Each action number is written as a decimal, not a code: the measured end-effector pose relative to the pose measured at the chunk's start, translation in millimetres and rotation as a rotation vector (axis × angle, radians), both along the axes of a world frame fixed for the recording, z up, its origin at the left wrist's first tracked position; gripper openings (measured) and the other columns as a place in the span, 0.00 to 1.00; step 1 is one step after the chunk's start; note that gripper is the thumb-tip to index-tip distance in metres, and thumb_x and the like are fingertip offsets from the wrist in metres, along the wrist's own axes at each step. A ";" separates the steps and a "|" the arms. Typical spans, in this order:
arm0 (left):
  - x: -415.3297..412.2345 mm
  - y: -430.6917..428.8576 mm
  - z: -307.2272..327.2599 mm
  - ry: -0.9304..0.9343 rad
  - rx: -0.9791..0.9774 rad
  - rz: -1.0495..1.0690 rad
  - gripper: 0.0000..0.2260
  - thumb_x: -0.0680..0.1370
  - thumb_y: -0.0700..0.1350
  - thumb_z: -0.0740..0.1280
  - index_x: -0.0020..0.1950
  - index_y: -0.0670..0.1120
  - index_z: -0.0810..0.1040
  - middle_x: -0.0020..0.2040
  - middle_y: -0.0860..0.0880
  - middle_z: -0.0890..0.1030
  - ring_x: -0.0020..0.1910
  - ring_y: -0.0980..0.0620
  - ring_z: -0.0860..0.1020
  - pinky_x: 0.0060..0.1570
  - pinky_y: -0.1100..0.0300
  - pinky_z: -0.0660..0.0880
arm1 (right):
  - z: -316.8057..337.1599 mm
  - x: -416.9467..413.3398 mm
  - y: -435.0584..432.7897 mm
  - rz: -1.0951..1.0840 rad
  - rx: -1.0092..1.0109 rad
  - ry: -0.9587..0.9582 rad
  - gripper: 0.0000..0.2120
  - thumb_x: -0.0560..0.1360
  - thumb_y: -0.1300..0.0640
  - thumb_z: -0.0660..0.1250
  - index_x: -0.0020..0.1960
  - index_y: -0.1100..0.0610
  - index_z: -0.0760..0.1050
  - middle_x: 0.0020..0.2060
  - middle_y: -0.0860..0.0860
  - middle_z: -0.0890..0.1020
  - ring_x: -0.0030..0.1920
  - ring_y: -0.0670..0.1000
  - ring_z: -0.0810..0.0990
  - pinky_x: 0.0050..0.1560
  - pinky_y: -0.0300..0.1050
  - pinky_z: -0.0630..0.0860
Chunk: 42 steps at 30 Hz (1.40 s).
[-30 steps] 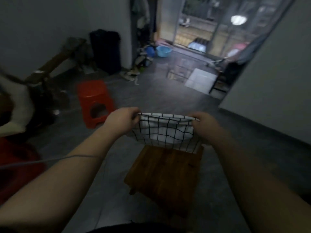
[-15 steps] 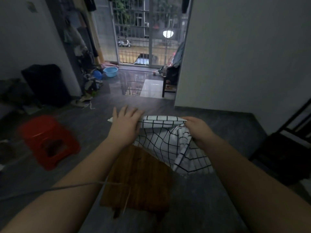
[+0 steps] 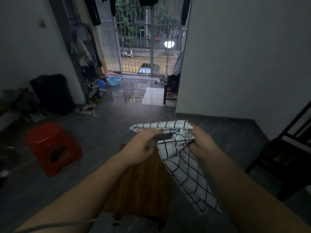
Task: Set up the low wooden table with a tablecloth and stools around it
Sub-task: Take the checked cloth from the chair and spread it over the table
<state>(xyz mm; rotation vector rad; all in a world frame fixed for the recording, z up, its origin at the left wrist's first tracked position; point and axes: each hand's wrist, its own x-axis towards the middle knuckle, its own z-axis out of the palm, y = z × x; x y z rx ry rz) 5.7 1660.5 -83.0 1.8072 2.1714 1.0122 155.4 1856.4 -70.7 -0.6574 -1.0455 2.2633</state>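
A white tablecloth (image 3: 183, 167) with a black grid is bunched in the air above the low wooden table (image 3: 143, 187). My left hand (image 3: 143, 147) grips its upper fold from the left. My right hand (image 3: 202, 142) pinches the gathered cloth on the right, and a long corner hangs down past the table's right edge. The brown tabletop shows bare below my forearms. A red plastic stool (image 3: 52, 147) stands on the floor to the left of the table, apart from it.
A dark wooden chair (image 3: 286, 157) stands at the right. A black bag (image 3: 52, 93) leans on the left wall beside a pile of clutter. A blue basin (image 3: 114, 80) sits by the barred balcony door. Dark floor lies open ahead.
The view has swung up and right. My hands have drawn closer together, my left fingers have closed on the cloth, and more of it hangs down on the right.
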 end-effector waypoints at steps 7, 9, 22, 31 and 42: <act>-36.3 -42.8 31.0 -0.599 0.006 0.010 0.14 0.83 0.57 0.57 0.57 0.57 0.81 0.52 0.55 0.84 0.51 0.56 0.82 0.52 0.57 0.79 | 9.5 -54.7 -38.2 -0.100 -0.046 0.063 0.22 0.79 0.70 0.57 0.45 0.54 0.87 0.46 0.55 0.87 0.47 0.53 0.86 0.44 0.43 0.82; -50.9 -55.4 40.7 -0.718 0.020 0.036 0.15 0.82 0.56 0.58 0.60 0.51 0.79 0.48 0.54 0.83 0.48 0.55 0.81 0.48 0.59 0.79 | 15.0 -79.0 -55.0 -0.120 -0.050 0.103 0.18 0.78 0.70 0.57 0.51 0.59 0.85 0.50 0.59 0.86 0.51 0.55 0.86 0.45 0.43 0.82; -125.2 -91.9 66.1 -0.590 0.189 0.263 0.13 0.74 0.41 0.73 0.57 0.52 0.78 0.51 0.56 0.83 0.51 0.60 0.81 0.47 0.64 0.77 | 45.3 -156.9 -123.5 -0.246 -0.268 0.171 0.12 0.80 0.69 0.59 0.59 0.62 0.78 0.45 0.58 0.86 0.43 0.53 0.86 0.41 0.43 0.82; -137.3 -69.5 98.0 -0.357 0.297 0.231 0.11 0.74 0.34 0.68 0.48 0.50 0.80 0.43 0.58 0.81 0.42 0.70 0.76 0.40 0.77 0.69 | 47.5 -138.0 -108.6 -0.210 -0.257 0.070 0.13 0.79 0.71 0.57 0.60 0.70 0.74 0.47 0.63 0.83 0.50 0.57 0.82 0.53 0.47 0.80; -130.4 -17.4 136.8 0.004 0.064 0.181 0.10 0.80 0.45 0.66 0.58 0.58 0.73 0.54 0.51 0.82 0.53 0.50 0.80 0.54 0.48 0.78 | 63.7 -93.0 -62.7 0.003 -0.141 -0.138 0.13 0.79 0.68 0.62 0.61 0.71 0.75 0.54 0.66 0.82 0.56 0.61 0.82 0.51 0.52 0.83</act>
